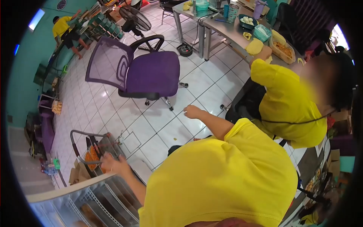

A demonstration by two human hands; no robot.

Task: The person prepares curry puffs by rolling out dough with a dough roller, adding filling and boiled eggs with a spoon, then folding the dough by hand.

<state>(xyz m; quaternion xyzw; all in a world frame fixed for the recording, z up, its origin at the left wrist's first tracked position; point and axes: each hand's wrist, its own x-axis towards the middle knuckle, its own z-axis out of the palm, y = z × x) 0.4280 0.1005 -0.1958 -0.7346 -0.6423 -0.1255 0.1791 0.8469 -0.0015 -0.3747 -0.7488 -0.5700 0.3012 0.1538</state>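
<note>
Yellow-shirted person reaching a left hand (110,164) to a cart's curved handle (89,132).

The left hand is at the lower left of the view, beside or on the grey tubular handle; the overlap hides whether its fingers are closed around it. The left forearm runs up from the bottom of the view, angled outward, with a thin band showing near the fingers. The right hand (193,111) hangs apart from it over white floor tiles (159,125), nothing visible in it; its fingers are too small to tell open from curled. The right arm stretches diagonally out from the short sleeve.

Just beyond the left hand, an orange item (91,158) sits within the cart frame. Just below the hand is the pale rim of a clear-fronted case (94,204) with white wire racks. Ahead of the right hand stands a purple office chair (153,73), its mesh back turned left, and behind that a black fan (135,19).

Up and to the right of the right hand, a seated co-worker in yellow (289,98) reaches to a metal table (223,28) bearing a dark bowl of white, egg-like rounds (247,21), a food tub (283,51) and a patterned cup (233,13), its print too small to read. Farthest off, upper left, another person in yellow (61,27) bends near a wall clock (61,5), its numerals unreadable.
</note>
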